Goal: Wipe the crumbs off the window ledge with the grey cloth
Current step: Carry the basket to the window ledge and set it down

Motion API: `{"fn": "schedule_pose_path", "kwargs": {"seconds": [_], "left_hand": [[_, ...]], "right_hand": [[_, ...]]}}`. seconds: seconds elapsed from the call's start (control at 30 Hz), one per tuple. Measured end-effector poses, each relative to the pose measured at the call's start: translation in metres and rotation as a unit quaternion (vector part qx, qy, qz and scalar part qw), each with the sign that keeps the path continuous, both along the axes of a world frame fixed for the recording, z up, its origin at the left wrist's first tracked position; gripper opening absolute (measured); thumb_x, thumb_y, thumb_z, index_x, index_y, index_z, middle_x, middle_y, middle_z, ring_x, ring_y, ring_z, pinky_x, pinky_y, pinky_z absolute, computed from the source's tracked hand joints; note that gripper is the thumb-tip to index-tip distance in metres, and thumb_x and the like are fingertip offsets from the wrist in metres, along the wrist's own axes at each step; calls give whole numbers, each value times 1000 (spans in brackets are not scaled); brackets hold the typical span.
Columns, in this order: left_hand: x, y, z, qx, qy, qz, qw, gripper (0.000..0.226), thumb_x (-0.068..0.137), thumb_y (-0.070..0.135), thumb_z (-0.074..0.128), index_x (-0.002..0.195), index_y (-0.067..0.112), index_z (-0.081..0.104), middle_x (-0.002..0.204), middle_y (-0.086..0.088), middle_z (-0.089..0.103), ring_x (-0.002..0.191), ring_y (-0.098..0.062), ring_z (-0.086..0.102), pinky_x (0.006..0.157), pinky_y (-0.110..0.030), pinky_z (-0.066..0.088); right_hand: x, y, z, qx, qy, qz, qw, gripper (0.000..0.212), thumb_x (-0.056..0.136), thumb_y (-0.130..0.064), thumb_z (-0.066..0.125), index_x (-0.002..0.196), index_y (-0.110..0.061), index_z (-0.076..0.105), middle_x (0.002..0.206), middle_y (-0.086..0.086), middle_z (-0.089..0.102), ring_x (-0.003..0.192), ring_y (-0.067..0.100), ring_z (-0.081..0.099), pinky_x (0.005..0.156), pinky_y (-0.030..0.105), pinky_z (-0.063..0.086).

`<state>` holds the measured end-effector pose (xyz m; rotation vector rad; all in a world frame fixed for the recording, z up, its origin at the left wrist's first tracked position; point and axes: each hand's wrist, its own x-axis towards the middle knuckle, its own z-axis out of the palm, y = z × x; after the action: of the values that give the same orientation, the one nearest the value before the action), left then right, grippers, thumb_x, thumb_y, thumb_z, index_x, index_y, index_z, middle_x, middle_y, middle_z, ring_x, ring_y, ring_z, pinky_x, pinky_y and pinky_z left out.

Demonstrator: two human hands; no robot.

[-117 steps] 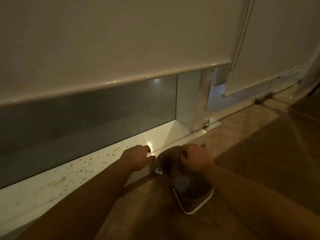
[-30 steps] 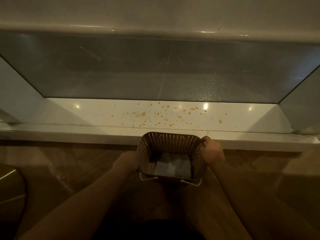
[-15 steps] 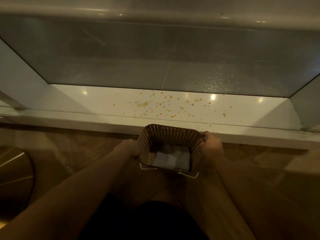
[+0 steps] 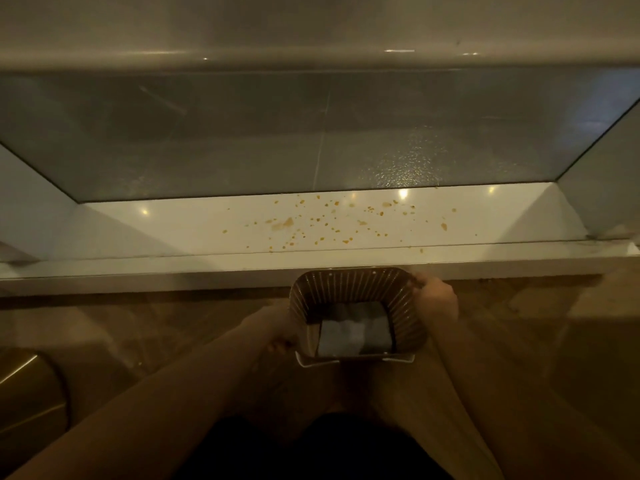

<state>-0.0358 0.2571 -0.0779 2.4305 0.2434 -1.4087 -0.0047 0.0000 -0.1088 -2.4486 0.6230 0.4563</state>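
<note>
Orange-brown crumbs (image 4: 332, 223) lie scattered over the middle and right of the white window ledge (image 4: 166, 233). Just below the ledge's front edge stands a brown slatted basket (image 4: 349, 285) with a white base, and the folded grey cloth (image 4: 355, 332) lies in its bottom. My left hand (image 4: 277, 323) holds the basket's left wall, its fingers hidden behind it. My right hand (image 4: 434, 299) grips the basket's right rim at the far corner.
The window pane (image 4: 311, 140) rises behind the ledge under a lowered blind (image 4: 311, 29). Slanted white reveals close the ledge at left (image 4: 38, 216) and right (image 4: 602, 188). A metallic round object (image 4: 24, 403) sits on the wooden floor (image 4: 554, 341) at the lower left.
Earlier I was at the ledge's right end; the view has swung to face the crumbs head-on. Over the last second both hands kept holding the basket, which came closer under the ledge.
</note>
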Motion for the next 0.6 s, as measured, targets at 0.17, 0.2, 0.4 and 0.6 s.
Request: {"fn": "schedule_pose_path", "kwargs": {"seconds": [0.17, 0.2, 0.4, 0.6], "left_hand": [[1, 7, -7, -37, -7, -3, 999, 22, 85, 14, 62, 70, 23, 50, 73, 5, 52, 65, -9, 57, 59, -20, 48], [-1, 9, -11, -39, -16, -2, 999, 16, 87, 14, 60, 73, 20, 54, 73, 5, 52, 72, -13, 61, 64, -22, 50], [-21, 3, -28, -28, -48, 5, 998, 37, 96, 15, 49, 130, 2, 50, 135, -15, 52, 120, -27, 53, 104, -32, 40], [-14, 6, -30, -21, -18, 64, 998, 40, 93, 16, 51, 130, 0, 50, 134, -16, 54, 123, -31, 54, 103, -38, 46]], "right_hand": [[-5, 6, -5, -22, -17, -16, 999, 25, 94, -22, 47, 114, -17, 61, 99, 9, 66, 88, 25, 63, 82, 41, 56], [-5, 7, -5, -38, -16, -12, 999, 25, 94, -22, 47, 113, -16, 62, 99, 9, 66, 87, 24, 63, 81, 41, 56], [-7, 10, -5, -82, -29, 29, 996, 31, 96, -19, 44, 125, -22, 52, 91, 6, 60, 86, 23, 62, 74, 33, 55], [-10, 6, -11, -82, -61, 63, 993, 37, 96, -24, 42, 133, -29, 48, 109, 7, 65, 85, 19, 56, 72, 29, 47]]}}
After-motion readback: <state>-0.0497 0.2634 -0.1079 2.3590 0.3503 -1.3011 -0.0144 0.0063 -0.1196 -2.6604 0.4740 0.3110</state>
